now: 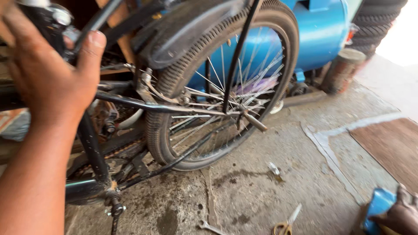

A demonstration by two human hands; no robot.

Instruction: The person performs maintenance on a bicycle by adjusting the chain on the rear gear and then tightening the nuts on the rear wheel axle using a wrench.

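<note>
A black bicycle stands on the concrete floor, its rear wheel (226, 87) with a black tyre and silver spokes in the middle of the view. My left hand (48, 74) is up at the top left, palm against the frame near the seat post (52, 19), thumb spread upward. Its fingers run out of the picture, so its grip is hidden. My right hand (402, 213) is at the bottom right corner, closed around a blue object (378, 206) low over the floor. A black mudguard (187, 30) curves over the tyre.
A blue tank (322, 30) stands behind the wheel, with stacked tyres (376, 21) and a short wooden block (344, 69) to its right. Scissors (285, 224), a wrench (211, 227) and a small metal piece (274, 169) lie on the floor. A brown mat (392, 148) lies at the right.
</note>
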